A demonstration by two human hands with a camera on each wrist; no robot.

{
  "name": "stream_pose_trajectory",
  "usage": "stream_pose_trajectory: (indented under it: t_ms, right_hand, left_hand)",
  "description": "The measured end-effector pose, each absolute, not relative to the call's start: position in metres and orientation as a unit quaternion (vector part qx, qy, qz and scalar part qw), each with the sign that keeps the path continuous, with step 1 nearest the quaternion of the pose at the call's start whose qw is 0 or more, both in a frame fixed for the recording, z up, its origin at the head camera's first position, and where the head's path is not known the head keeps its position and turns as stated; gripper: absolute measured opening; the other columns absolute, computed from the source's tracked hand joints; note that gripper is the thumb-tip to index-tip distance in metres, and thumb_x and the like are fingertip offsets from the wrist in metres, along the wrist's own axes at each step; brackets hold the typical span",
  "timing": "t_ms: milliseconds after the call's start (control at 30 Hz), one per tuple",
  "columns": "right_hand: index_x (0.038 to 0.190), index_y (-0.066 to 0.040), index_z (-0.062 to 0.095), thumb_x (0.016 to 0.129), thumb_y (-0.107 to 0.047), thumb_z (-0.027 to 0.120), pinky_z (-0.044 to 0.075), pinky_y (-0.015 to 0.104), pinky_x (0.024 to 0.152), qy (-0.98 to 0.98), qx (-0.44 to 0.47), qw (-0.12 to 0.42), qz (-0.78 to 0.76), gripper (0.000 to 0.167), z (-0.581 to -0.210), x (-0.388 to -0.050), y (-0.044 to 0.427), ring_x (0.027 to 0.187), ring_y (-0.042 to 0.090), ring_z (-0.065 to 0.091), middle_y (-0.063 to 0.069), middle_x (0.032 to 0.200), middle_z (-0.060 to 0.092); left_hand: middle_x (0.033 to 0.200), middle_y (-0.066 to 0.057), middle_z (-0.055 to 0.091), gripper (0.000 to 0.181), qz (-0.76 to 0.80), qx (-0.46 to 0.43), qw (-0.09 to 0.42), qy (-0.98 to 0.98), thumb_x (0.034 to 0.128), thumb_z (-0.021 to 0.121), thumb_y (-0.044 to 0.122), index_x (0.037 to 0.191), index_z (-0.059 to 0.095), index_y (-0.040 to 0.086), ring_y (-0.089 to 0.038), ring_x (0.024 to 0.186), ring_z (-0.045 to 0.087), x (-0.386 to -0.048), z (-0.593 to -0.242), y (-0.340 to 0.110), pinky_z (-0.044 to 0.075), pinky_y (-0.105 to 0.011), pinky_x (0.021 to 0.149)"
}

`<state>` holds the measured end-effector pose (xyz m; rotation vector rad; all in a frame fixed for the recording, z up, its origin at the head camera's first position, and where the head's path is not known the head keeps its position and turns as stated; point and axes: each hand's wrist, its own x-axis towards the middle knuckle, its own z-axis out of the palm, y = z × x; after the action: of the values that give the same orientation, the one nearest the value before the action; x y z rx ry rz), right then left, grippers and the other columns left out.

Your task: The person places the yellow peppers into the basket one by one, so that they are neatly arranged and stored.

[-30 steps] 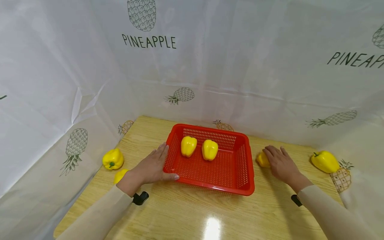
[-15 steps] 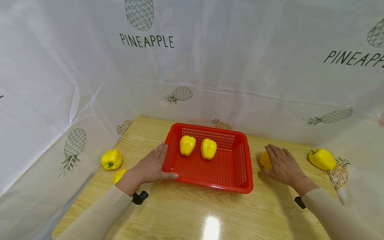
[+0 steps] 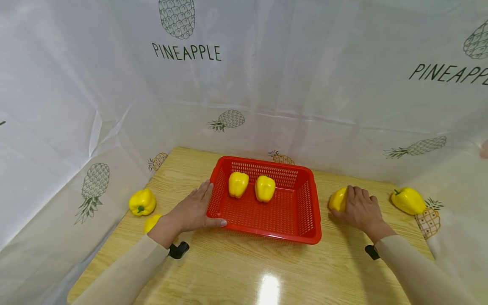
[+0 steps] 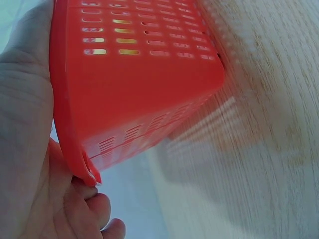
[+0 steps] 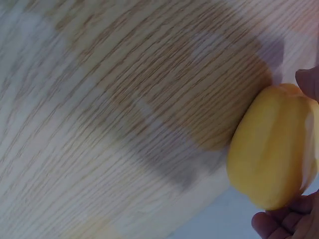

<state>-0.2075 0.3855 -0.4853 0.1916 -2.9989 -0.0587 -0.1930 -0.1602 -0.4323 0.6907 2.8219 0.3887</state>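
Note:
A red plastic basket (image 3: 274, 216) stands on the table with two yellow bell peppers, a left one (image 3: 238, 184) and a right one (image 3: 264, 189), inside. My left hand (image 3: 192, 209) holds its near left corner, thumb over the front rim. In the left wrist view, fingertips (image 4: 102, 209) bend round the rim. To the right of the basket, my right hand (image 3: 360, 209) grips another yellow bell pepper (image 3: 338, 200). The right wrist view shows this pepper (image 5: 271, 147) between thumb and fingers, low over or on the table; which, I cannot tell.
One yellow bell pepper (image 3: 142, 202) lies at the table's left edge. Another pepper (image 3: 151, 222) is partly hidden behind my left wrist. At the far right lies a further pepper (image 3: 408, 201). A white sheet (image 3: 305, 84) with pineapple prints hangs behind the wooden table (image 3: 228, 275).
My right hand has lowered over the pepper on the right, and its fingers have closed round it. The left hand and the basket stay in place; the head view has shifted slightly.

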Motion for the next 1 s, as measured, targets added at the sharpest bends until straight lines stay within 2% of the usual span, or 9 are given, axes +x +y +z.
stream_pose_trajectory:
  t_ms: [233,467,667,1000]
  right_hand:
    - [0.123,0.012,0.041,0.087,-0.060,0.076,0.045,0.061,0.075,-0.998,0.049,0.049,0.003,0.088,-0.4866,-0.2102,0.3849,0.098,0.050,0.053,0.033,0.108,0.054]
    - [0.126,0.011,0.039,0.086,-0.054,0.079,0.045,0.063,0.077,-0.998,0.053,0.036,0.014,0.086,-0.4835,-0.2095,0.3809,0.096,0.050,0.052,0.031,0.104,0.053]
    - [0.126,0.011,0.036,0.086,-0.051,0.081,0.045,0.062,0.073,-0.998,0.053,0.025,0.013,0.086,-0.4832,-0.2094,0.3791,0.089,0.049,0.054,0.028,0.096,0.055]
    - [0.121,0.010,0.039,0.082,-0.046,0.087,0.048,0.063,0.076,-0.990,0.101,0.095,-0.019,0.083,-0.4894,-0.2080,0.3824,0.089,0.046,0.057,0.027,0.096,0.054]
  left_hand:
    - [0.176,-0.024,0.002,0.134,0.133,0.232,0.110,0.957,0.0846,0.064,0.083,0.166,0.007,-0.006,-0.040,0.163,0.012,-0.1932,-0.4336,-0.1599,0.019,-0.057,0.131]
    - [0.176,-0.024,0.002,0.134,0.132,0.231,0.111,0.957,0.0847,0.064,0.084,0.166,0.006,-0.006,-0.040,0.164,0.011,-0.1930,-0.4342,-0.1599,0.019,-0.057,0.131]
    - [0.177,-0.023,0.002,0.134,0.134,0.228,0.113,0.958,0.0840,0.063,0.084,0.167,0.006,-0.005,-0.039,0.164,0.011,-0.1928,-0.4346,-0.1603,0.018,-0.056,0.131]
    - [0.177,-0.023,0.001,0.134,0.131,0.230,0.112,0.958,0.0843,0.063,0.084,0.166,0.007,-0.006,-0.040,0.164,0.011,-0.1933,-0.4319,-0.1589,0.018,-0.056,0.131]
